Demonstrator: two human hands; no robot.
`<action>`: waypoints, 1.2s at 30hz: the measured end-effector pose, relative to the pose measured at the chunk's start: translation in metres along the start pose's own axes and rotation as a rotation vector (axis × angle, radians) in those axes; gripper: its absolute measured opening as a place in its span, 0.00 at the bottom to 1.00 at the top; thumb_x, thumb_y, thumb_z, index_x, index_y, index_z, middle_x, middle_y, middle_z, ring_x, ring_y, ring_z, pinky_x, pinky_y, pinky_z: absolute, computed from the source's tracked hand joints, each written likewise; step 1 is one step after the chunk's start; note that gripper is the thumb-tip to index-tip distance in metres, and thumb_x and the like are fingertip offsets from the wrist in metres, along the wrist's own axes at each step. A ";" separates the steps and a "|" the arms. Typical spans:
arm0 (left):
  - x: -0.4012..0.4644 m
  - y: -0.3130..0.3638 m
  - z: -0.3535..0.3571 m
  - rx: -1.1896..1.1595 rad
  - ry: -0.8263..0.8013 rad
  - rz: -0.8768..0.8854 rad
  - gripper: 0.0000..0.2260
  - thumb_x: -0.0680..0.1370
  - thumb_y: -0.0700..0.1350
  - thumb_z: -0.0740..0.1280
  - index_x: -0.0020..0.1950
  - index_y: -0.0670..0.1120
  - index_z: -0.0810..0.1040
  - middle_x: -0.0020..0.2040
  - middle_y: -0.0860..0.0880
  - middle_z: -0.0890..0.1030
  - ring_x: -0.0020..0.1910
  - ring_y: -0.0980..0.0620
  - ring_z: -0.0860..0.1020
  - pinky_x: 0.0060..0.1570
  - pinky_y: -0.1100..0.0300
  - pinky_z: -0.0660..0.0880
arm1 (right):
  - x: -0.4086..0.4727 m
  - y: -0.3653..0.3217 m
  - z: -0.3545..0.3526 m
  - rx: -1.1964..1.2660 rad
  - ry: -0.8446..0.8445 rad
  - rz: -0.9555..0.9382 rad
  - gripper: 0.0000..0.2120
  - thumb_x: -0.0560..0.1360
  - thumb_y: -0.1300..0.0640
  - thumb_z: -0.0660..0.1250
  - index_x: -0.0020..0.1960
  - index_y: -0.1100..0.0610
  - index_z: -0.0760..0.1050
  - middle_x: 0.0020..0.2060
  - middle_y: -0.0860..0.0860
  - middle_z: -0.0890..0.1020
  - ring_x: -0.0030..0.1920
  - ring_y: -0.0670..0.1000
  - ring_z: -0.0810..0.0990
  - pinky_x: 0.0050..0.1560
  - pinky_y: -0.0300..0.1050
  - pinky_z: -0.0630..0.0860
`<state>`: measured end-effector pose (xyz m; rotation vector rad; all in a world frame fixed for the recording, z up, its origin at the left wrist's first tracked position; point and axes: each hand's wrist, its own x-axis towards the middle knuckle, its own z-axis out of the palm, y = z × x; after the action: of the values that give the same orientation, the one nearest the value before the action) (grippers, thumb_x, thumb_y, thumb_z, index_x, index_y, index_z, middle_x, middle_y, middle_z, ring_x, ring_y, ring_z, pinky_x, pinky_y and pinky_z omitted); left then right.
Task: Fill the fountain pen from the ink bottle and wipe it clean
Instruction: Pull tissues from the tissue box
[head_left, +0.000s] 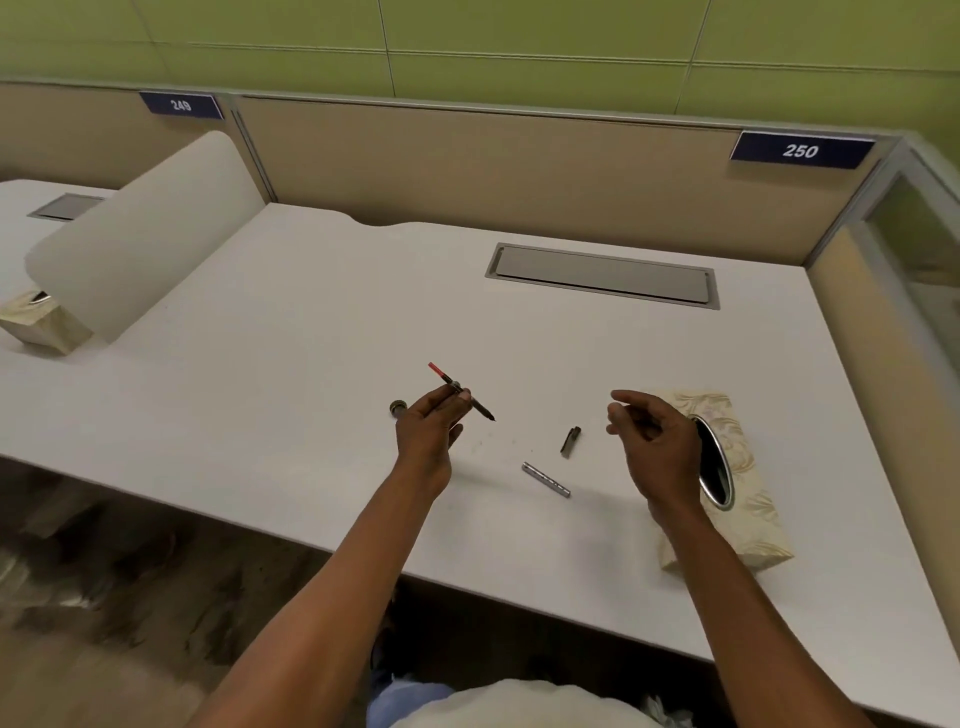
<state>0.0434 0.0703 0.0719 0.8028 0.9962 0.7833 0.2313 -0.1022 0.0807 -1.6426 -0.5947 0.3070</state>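
Above desk (311, 291): left hand (428, 434) fingers pinch pen (461, 391); right hand (654, 441) loosely curled, empty.

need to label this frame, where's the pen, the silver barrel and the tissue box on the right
pen (479, 407), head view, on the dark section just past the left hand's fingertips
silver barrel (546, 479), head view, middle of the tube lying on the desk
tissue box (748, 499), head view, patterned top beside the oval opening

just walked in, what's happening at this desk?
A person is working on a taken-apart fountain pen. The left hand pinches the pen's inner section, red converter end pointing away. The right hand hovers empty beside the tissue box. The silver barrel and cap lie on the desk.
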 end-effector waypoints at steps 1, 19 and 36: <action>-0.001 -0.002 0.002 0.000 -0.009 -0.007 0.12 0.75 0.37 0.73 0.57 0.45 0.82 0.43 0.59 0.86 0.54 0.53 0.83 0.61 0.53 0.70 | -0.001 0.001 -0.008 0.009 0.033 0.013 0.08 0.76 0.59 0.73 0.51 0.47 0.84 0.39 0.48 0.86 0.42 0.54 0.87 0.48 0.48 0.81; -0.029 -0.048 0.035 0.032 -0.155 -0.191 0.07 0.75 0.38 0.73 0.50 0.47 0.83 0.47 0.51 0.86 0.50 0.55 0.84 0.58 0.55 0.70 | 0.016 0.020 -0.088 -0.531 0.048 0.201 0.13 0.78 0.66 0.61 0.56 0.58 0.83 0.53 0.55 0.86 0.56 0.56 0.83 0.56 0.41 0.74; -0.036 -0.065 0.043 0.061 -0.173 -0.258 0.07 0.73 0.38 0.75 0.49 0.47 0.84 0.48 0.49 0.86 0.46 0.55 0.84 0.53 0.57 0.72 | 0.043 0.002 -0.057 -0.170 -0.241 0.777 0.40 0.78 0.29 0.53 0.82 0.50 0.52 0.81 0.53 0.55 0.81 0.56 0.54 0.78 0.58 0.52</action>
<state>0.0838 -0.0003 0.0450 0.7623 0.9488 0.4558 0.2969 -0.1269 0.0939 -1.9672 -0.1289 1.0542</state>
